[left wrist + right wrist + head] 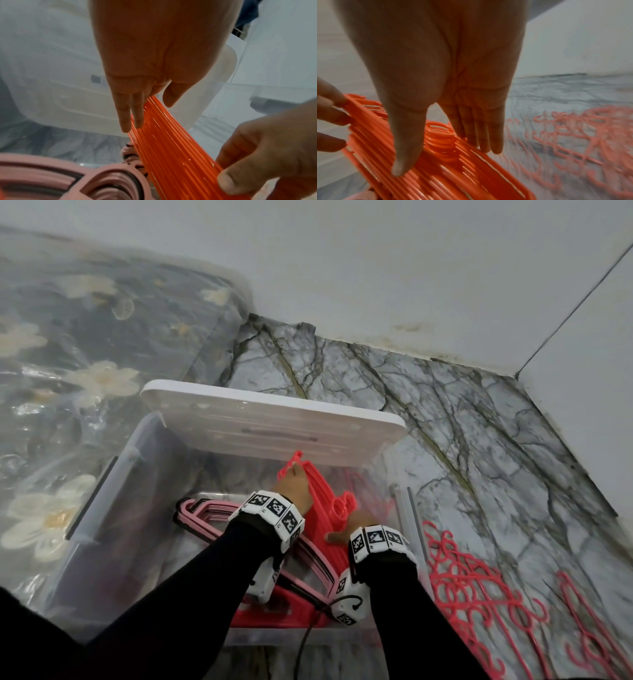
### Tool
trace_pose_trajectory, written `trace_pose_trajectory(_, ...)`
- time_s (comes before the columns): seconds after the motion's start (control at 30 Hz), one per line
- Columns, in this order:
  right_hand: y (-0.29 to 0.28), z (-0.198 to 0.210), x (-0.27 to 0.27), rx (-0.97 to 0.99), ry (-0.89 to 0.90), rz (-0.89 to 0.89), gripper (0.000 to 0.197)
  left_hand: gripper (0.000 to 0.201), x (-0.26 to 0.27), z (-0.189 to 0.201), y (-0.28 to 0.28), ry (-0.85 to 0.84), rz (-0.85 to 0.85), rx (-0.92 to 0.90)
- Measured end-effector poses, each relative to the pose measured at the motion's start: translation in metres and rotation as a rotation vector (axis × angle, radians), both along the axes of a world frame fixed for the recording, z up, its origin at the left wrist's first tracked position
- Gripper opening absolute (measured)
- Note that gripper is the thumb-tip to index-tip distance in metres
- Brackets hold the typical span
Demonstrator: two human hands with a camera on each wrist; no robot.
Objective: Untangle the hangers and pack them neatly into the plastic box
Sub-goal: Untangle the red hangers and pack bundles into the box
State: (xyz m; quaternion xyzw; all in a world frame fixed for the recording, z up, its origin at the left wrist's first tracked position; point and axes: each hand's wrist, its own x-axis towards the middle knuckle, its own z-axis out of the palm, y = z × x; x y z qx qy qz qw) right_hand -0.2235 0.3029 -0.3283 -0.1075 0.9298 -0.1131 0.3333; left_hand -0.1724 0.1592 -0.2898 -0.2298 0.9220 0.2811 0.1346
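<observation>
A clear plastic box (pixel 113 491) stands on the floor, its white lid (pixel 267 426) leaning over the far side. Inside at the left lies a stack of pink hangers (pixel 205 508) (pixel 51 175). Both hands hold an aligned stack of red hangers (pixel 322 498) (pixel 171 155) (pixel 453 182) tilted inside the box. My left hand (pixel 294 481) (pixel 149 116) grips its far end between fingers and thumb. My right hand (pixel 346 529) (pixel 443 158) pinches the near part beside the hooks. A tangled pile of loose red hangers (pixel 479 594) (pixel 573 135) lies on the floor right of the box.
Marble-patterned floor (pixel 445 422) runs to a white wall (pixel 411 268) at the back and right. A large clear bag with floral fabric (pixel 85 337) fills the left side, against the box. A black cable (pixel 308 642) hangs over the box's near rim.
</observation>
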Motion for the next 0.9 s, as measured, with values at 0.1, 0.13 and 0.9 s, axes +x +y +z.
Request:
trace_pose_trajectory(0.1,-0.006,0.03,-0.001,-0.073,0.062,0.075,0.05,0.051,-0.001,0.009,-0.009,-0.014,0.01,-0.025)
trace_pose_trajectory(0.13,-0.009,0.046,-0.004,-0.106,0.091,0.097,0.04,0.044,-0.002,0.015,-0.013,0.005,0.034,-0.017)
trace_pose_trajectory(0.9,0.337,0.169,0.004,-0.111,0.368,-0.417,0.048,0.028,-0.055,0.103,0.221,0.068,-0.347,0.194)
